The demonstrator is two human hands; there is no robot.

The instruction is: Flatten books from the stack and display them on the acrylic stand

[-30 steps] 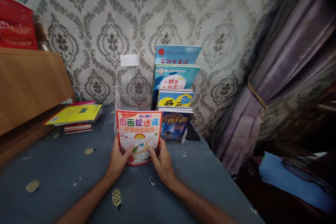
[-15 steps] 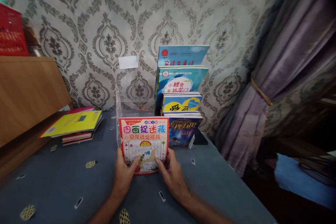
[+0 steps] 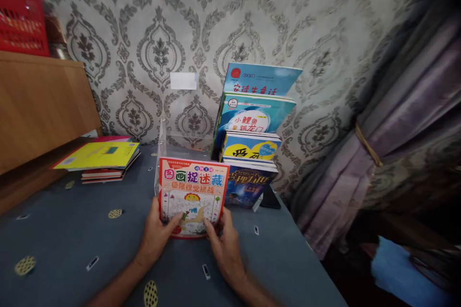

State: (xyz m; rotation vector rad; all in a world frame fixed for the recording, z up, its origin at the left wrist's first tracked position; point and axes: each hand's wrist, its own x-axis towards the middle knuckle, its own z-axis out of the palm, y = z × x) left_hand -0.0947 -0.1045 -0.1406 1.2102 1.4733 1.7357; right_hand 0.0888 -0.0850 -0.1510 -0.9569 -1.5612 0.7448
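At the near edge of our blue-covered table [image 3: 72,235], our left hand [image 3: 156,237] and right hand [image 3: 225,244] each close on a lower corner of a picture book [image 3: 192,196], thumbs pressed to the cover and the other fingers hidden behind it. The book stands upright on its bottom edge with its long axis running up and down. Its red-bordered cover faces us and the title reads right way up along the top. It stands at the front of a clear stand [image 3: 162,139], on the stand's left side.

Compared with half a second earlier, both hands keep the same hold and the book is still upright in the same spot. The book's top edge now slopes slightly down to the right in our view, as does the rest of the scene.

Just to the right, a stepped row of books [image 3: 252,146] rises toward the patterned wall [image 3: 151,33]. A flat pile of books [image 3: 101,158] lies well apart at the left, beside a wooden cabinet [image 3: 39,105].
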